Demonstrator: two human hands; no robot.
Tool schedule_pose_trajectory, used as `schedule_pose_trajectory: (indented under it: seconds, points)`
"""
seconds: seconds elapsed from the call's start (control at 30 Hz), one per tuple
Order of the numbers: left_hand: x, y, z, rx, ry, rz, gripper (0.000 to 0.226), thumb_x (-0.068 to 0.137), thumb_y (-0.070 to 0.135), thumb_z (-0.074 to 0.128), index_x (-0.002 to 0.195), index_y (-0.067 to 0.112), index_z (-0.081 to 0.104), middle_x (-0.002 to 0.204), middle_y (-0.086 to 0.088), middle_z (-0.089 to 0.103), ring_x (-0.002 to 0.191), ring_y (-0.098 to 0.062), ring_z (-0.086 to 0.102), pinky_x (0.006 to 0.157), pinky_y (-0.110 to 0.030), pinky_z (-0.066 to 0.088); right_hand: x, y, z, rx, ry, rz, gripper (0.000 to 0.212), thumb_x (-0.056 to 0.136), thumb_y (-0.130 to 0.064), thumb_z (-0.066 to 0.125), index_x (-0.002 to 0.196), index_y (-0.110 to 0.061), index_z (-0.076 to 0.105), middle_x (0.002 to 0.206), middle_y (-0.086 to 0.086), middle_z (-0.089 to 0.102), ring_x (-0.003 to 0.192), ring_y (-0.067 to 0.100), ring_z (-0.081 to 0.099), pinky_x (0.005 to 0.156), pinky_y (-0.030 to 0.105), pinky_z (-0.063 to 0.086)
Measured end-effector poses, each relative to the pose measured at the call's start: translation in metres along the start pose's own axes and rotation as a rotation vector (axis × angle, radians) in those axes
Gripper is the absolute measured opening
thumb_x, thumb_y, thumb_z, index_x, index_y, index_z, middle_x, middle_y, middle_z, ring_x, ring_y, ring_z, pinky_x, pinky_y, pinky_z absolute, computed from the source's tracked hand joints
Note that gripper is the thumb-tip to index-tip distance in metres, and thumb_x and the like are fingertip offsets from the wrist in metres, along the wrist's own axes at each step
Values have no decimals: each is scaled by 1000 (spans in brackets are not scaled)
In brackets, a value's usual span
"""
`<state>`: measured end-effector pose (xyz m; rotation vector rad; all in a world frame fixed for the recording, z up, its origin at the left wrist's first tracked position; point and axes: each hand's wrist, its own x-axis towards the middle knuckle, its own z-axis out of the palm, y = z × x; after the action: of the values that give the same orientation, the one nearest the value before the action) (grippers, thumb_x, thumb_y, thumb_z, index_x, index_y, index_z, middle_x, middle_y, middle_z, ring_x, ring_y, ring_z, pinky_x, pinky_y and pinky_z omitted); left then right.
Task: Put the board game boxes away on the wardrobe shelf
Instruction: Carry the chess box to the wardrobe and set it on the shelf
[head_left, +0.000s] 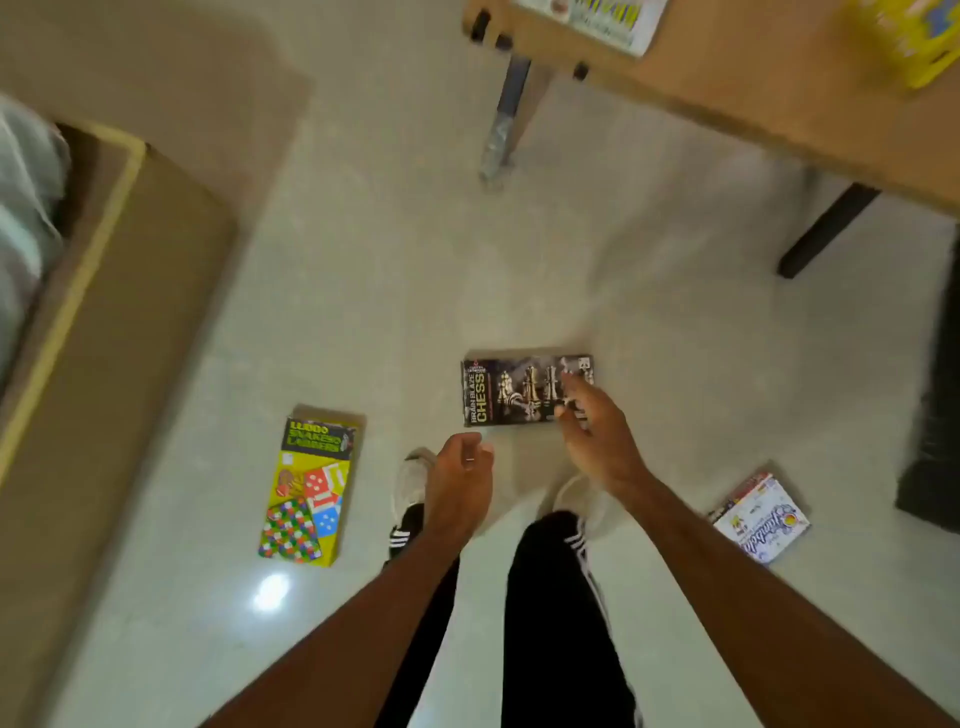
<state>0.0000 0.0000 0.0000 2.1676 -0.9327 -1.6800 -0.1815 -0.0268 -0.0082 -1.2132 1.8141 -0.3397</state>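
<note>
Three game boxes lie flat on the pale floor. A dark chess box (511, 392) is straight ahead of my feet. A yellow ludo and snakes-and-ladders box (310, 491) lies to the left, and a white box with blue lettering (759, 517) to the right. My right hand (597, 431) hovers over the chess box's right end with fingers spread, holding nothing. My left hand (460, 480) hangs lower, near the box's left corner, fingers loosely curled and empty.
A wooden table (753, 98) with dark legs stands at the upper right, carrying a white box (608, 21) and a yellow box (909, 36). A brown bed frame (119, 291) runs along the left. A dark mat (935, 415) lies at the right edge.
</note>
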Motion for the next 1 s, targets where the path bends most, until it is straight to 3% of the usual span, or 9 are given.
schedule_pose_trajectory:
  seconds: [0.17,0.3,0.37,0.43,0.53,0.63,0.73,0.83,1.0]
  points:
    - [122,-66,102,-161,43,-280,32,91,27,56,120,12,58,115,-5,63,99,-18,57,86,-32,46,140,103,59,-206,-173,-69,46,98,-39,41,138,-17,46,140,8,53,131,24,46,108,44,39]
    - [209,-119,184,-289,74,-424,36,90,25,57,124,12,54,126,-9,59,111,-26,57,98,-39,47,224,186,106,-420,-236,-158,48,92,-20,45,139,-11,44,135,15,55,129,30,46,109,47,37]
    - [243,-139,214,-354,61,-516,43,90,27,53,130,11,52,132,-10,57,119,-30,55,102,-41,46,253,221,127,-555,-265,-194,55,87,-19,50,141,-14,40,140,17,48,133,34,40,108,52,37]
    - [266,-150,236,-467,29,-599,43,91,27,51,128,6,54,134,-18,56,125,-35,52,103,-46,43,275,246,140,-681,-280,-209,62,84,-22,51,143,-19,33,147,14,38,138,35,32,109,57,32]
    - [284,-151,258,-711,3,-662,40,89,22,55,126,9,57,131,-14,59,125,-33,53,98,-49,45,293,259,148,-785,-301,-144,64,84,-17,55,142,-23,29,145,10,36,137,33,30,112,57,22]
    - [285,-147,263,-874,52,-651,43,84,15,55,127,12,57,124,-7,61,118,-27,54,92,-47,45,299,254,149,-799,-288,-163,57,83,-16,58,136,-22,37,137,12,42,129,34,38,108,54,28]
    - [273,-139,248,-936,112,-575,52,84,11,57,135,18,48,129,-6,59,120,-29,53,102,-53,41,291,236,138,-698,-268,-138,51,86,-15,58,133,-21,41,134,12,44,125,34,41,103,52,36]
    - [245,-110,209,-949,122,-489,55,89,7,54,139,23,39,124,-5,63,117,-27,58,104,-52,37,273,194,118,-590,-222,-125,48,88,-17,60,132,-21,41,133,11,44,122,32,43,95,48,43]
    - [154,-39,98,-834,147,-259,55,87,7,55,137,25,43,126,-5,61,118,-26,56,99,-49,39,206,71,57,-357,-233,-179,51,85,-16,60,135,-16,46,120,15,49,115,31,49,97,47,47]
